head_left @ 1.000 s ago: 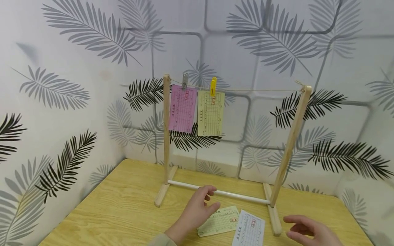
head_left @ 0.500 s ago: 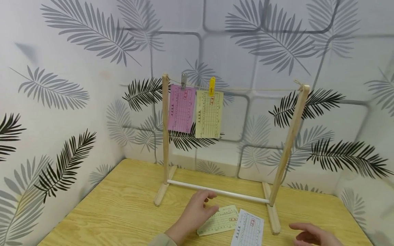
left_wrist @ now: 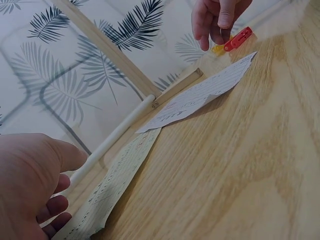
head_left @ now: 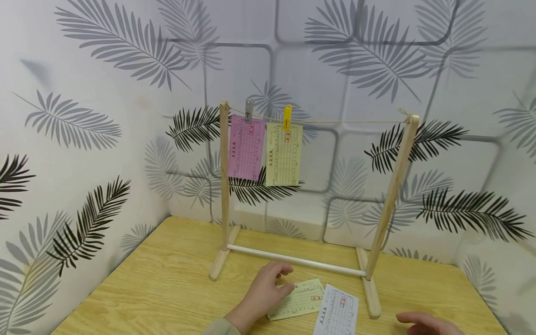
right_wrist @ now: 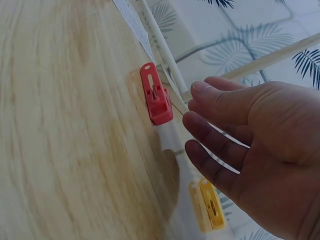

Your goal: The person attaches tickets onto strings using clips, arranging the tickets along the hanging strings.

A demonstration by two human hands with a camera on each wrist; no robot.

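My left hand [head_left: 264, 292] hovers at the left end of a pale yellow printed slip [head_left: 302, 298], fingers loosely bent and holding nothing; whether it touches the paper I cannot tell. A white printed slip [head_left: 336, 312] overlaps that slip's right end. At the lower right, partly cut off, is my right hand [head_left: 429, 324], its fingers relaxed. The right wrist view shows it beside a red clothespin [right_wrist: 156, 97], apart from it, with a yellow clothespin [right_wrist: 212, 205] below. On the string hang a pink slip [head_left: 246, 151] under a grey clothespin [head_left: 249, 110] and a yellow slip under a yellow clothespin [head_left: 287, 117].
A wooden frame [head_left: 389, 204] with two posts carries the string [head_left: 351, 122]. A white rod [head_left: 301, 262] joins its feet low over the wooden table [head_left: 163, 270]. Behind stands a wall [head_left: 318, 83] with a leaf pattern.
My right hand has moved right and down, toward the lower edge of the head view. My left hand has barely shifted. The hanging yellow slip sways slightly.
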